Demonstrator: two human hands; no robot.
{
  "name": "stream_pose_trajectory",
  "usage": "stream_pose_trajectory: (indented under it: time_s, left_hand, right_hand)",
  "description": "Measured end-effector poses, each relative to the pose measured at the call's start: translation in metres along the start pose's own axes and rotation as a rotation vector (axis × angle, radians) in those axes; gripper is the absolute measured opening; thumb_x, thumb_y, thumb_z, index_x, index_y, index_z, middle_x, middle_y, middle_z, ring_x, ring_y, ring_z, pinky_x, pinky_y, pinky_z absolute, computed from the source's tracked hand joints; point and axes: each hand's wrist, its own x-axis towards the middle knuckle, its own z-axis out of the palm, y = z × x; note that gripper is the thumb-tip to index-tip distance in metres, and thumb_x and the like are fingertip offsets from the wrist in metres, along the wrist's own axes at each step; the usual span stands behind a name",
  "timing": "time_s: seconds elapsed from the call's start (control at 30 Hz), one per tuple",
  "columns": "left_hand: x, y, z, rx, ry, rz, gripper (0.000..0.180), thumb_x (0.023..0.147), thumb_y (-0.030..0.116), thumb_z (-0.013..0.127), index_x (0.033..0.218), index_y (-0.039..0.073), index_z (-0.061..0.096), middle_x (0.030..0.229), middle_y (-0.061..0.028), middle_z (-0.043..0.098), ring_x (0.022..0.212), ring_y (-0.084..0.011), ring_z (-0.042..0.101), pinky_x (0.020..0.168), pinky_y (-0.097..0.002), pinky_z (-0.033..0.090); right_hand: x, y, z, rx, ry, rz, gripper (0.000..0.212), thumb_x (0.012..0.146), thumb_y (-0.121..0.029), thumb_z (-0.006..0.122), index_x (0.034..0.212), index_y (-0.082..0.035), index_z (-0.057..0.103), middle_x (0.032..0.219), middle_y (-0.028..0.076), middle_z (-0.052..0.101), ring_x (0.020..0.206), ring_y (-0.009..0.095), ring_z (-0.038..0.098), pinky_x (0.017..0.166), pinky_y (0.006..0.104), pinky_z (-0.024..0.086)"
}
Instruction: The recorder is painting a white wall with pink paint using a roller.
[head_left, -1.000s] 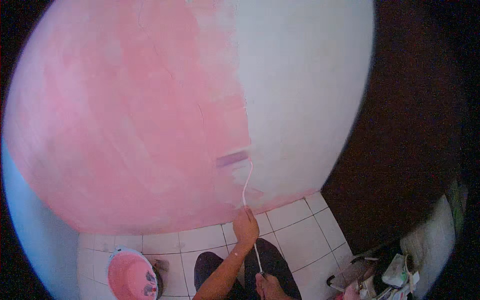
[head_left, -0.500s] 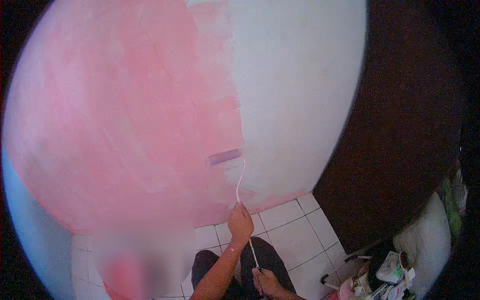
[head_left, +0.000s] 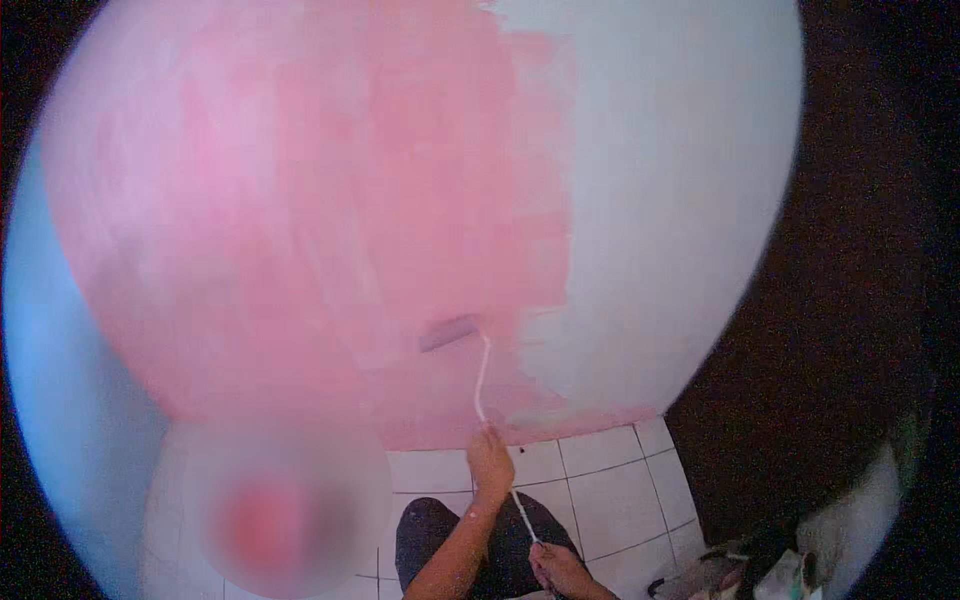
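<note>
Left hand (head_left: 490, 462) and right hand (head_left: 556, 568) both closed around the paint roller (head_left: 478, 372) pole. Light, stiff, probably paint-slick; best gripped with hands spread along the pole.

We see a paint roller (head_left: 450, 331) on a long white pole, pressed flat on the pink wall, pole slanting down near us.

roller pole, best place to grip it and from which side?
Grip the thin white pole along its bare lower stretch, not the roller head, which lies against the pink-painted wall. Come from the tiled floor side, wrapping around the shaft, one hand above the other. The left hand grips higher up, the right hand near the bottom end.
</note>
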Motion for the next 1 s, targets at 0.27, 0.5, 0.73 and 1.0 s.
stream_pose_trajectory:
  time_s: [0.27,0.5,0.73,1.0]
  left_hand:
    - [0.009,-0.094,-0.142,0.052,0.609,-0.273,0.039,0.093,0.03,0.037,0.08,-0.004,0.051,0.071,-0.0202,0.051,0.066,-0.0345,0.049,0.062,-0.045,0.037]
    - [-0.077,-0.205,-0.233,-0.078,0.766,-0.66,0.031,0.089,0.027,0.042,0.094,-0.002,0.053,0.072,-0.016,0.059,0.07,-0.0284,0.059,0.067,-0.0396,0.043]
    - [-0.144,-0.24,-0.261,-0.193,0.576,-0.921,0.028,0.086,0.025,0.045,0.092,-0.002,0.052,0.072,-0.0157,0.061,0.067,-0.0255,0.061,0.065,-0.0374,0.044]
    - [-0.2,-0.262,-0.271,-0.066,0.546,-0.776,0.031,0.085,0.028,0.047,0.094,-0.001,0.052,0.072,-0.0161,0.062,0.067,-0.0279,0.061,0.067,-0.0379,0.046]
  right_hand:
    - [0.054,-0.039,0.041,-0.437,-0.545,0.124,0.028,0.09,-0.022,0.051,0.106,0.001,0.051,0.061,0.002,0.052,0.047,0.01,0.046,0.044,0.025,0.041]
    - [0.116,-0.043,0.153,-0.938,-0.902,-0.082,0.042,0.086,-0.018,0.05,0.124,-0.003,0.041,0.07,0.013,0.059,0.052,0.018,0.055,0.055,0.0327,0.048]
    - [0.166,-0.018,0.267,-1.127,-1.061,-0.601,0.038,0.081,-0.009,0.049,0.118,0.0,0.049,0.073,0.022,0.061,0.06,0.028,0.063,0.061,0.0408,0.05]
    - [0.209,0.018,0.382,-1.768,-1.21,-0.413,0.02,0.073,-0.005,0.048,0.077,0.007,0.063,0.072,0.022,0.063,0.059,0.029,0.064,0.05,0.041,0.051]
